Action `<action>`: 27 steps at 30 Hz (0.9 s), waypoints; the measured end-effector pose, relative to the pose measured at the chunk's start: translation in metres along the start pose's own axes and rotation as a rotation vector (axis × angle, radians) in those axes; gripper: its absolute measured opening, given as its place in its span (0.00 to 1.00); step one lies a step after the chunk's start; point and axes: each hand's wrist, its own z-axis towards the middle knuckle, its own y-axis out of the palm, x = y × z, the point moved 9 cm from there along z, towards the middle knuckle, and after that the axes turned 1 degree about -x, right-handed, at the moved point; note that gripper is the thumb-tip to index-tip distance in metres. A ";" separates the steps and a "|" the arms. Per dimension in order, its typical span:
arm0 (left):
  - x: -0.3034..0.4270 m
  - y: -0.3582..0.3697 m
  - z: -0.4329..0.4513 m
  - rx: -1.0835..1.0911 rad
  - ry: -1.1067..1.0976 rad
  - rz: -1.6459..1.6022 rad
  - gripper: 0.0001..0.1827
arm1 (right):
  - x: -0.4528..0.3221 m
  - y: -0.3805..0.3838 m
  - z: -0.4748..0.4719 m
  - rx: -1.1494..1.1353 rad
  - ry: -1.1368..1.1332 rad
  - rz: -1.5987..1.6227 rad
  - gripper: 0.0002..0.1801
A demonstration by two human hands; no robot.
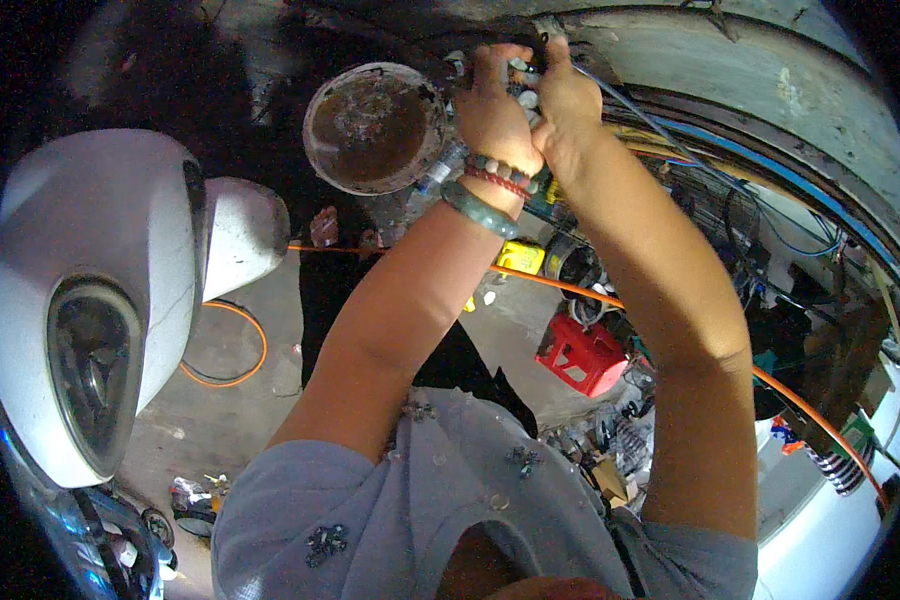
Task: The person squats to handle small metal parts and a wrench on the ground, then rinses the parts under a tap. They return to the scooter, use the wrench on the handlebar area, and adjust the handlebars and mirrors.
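My left hand [493,112] and my right hand [572,90] are raised side by side at the top of the view, wrists nearly touching. Small pale and dark pieces [526,99] show in the gap between them; their kind is too blurred to name. The fingers of my left hand curl over beside these pieces, and my right thumb points away from me. Whether either hand grips something is hidden. A jade-green bangle [480,210] and bead bracelets [499,178] circle my left wrist. Left of the hands stands a round bucket [320,161] with murky brown contents.
White motorcycle or scooter bodywork [112,195] with a dark lamp stands at left. An orange hose [559,283] runs across under my arms. A red plastic crate [581,356], a yellow item [523,257] and clutter lie below right. Cables [667,127] line a pale curved panel [787,82].
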 end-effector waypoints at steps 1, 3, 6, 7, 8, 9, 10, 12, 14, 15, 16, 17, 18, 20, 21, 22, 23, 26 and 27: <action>0.006 0.000 -0.005 -0.039 0.036 0.015 0.15 | 0.005 -0.007 -0.002 0.037 -0.011 0.009 0.20; 0.025 0.002 -0.016 -0.136 0.162 0.120 0.15 | 0.018 -0.015 -0.007 0.061 -0.020 0.083 0.18; 0.043 -0.003 -0.040 -0.271 0.179 0.311 0.16 | 0.033 0.000 -0.036 -0.289 -0.029 0.513 0.15; 0.059 -0.001 -0.050 -0.325 0.286 0.392 0.17 | 0.037 0.003 -0.048 -0.336 -0.009 0.671 0.16; 0.066 -0.007 -0.063 -0.299 0.287 0.509 0.18 | 0.035 0.004 -0.062 -0.403 -0.052 0.670 0.17; 0.079 -0.008 -0.077 -0.301 0.375 0.630 0.18 | 0.033 0.004 -0.080 -0.470 -0.099 0.670 0.17; 0.087 -0.011 -0.081 -0.299 0.343 0.535 0.20 | 0.036 0.004 -0.097 -0.503 -0.104 0.701 0.18; 0.107 -0.020 -0.101 -0.296 0.322 0.357 0.20 | 0.042 0.003 -0.126 -0.499 -0.105 0.735 0.19; 0.126 -0.035 -0.123 -0.202 0.326 0.318 0.20 | 0.042 0.003 -0.162 -0.631 -0.159 0.781 0.21; 0.140 -0.034 -0.140 -0.243 0.417 0.320 0.19 | 0.044 0.004 -0.179 -0.704 -0.135 0.827 0.22; 0.155 -0.037 -0.158 -0.248 0.486 0.346 0.19 | 0.045 0.005 -0.198 -0.794 -0.128 0.855 0.22; 0.171 -0.040 -0.179 -0.267 0.578 0.372 0.19 | 0.047 0.006 -0.223 -0.922 -0.140 0.889 0.22; 0.165 -0.051 -0.184 -0.321 0.269 -0.154 0.17 | 0.056 0.006 -0.241 -0.938 -0.082 0.892 0.22; 0.199 -0.066 -0.227 -0.376 0.338 -0.297 0.16 | 0.066 0.010 -0.289 -1.079 -0.053 0.890 0.23; 0.217 -0.071 -0.252 -0.473 0.368 -0.434 0.16 | 0.075 0.008 -0.315 -1.103 -0.085 0.830 0.23; 0.234 -0.088 -0.271 -0.437 0.408 -0.549 0.15 | 0.082 0.009 -0.342 -1.138 -0.135 0.760 0.23; 0.251 -0.097 -0.296 -0.503 0.425 -0.626 0.14 | 0.088 0.011 -0.370 -1.156 -0.207 0.668 0.24; 0.320 -0.172 -0.391 -0.372 0.642 -0.541 0.13 | 0.137 0.025 -0.499 -1.486 0.010 0.765 0.27; 0.348 -0.197 -0.429 -0.406 0.685 -0.595 0.13 | 0.159 0.027 -0.546 -1.539 0.015 0.745 0.28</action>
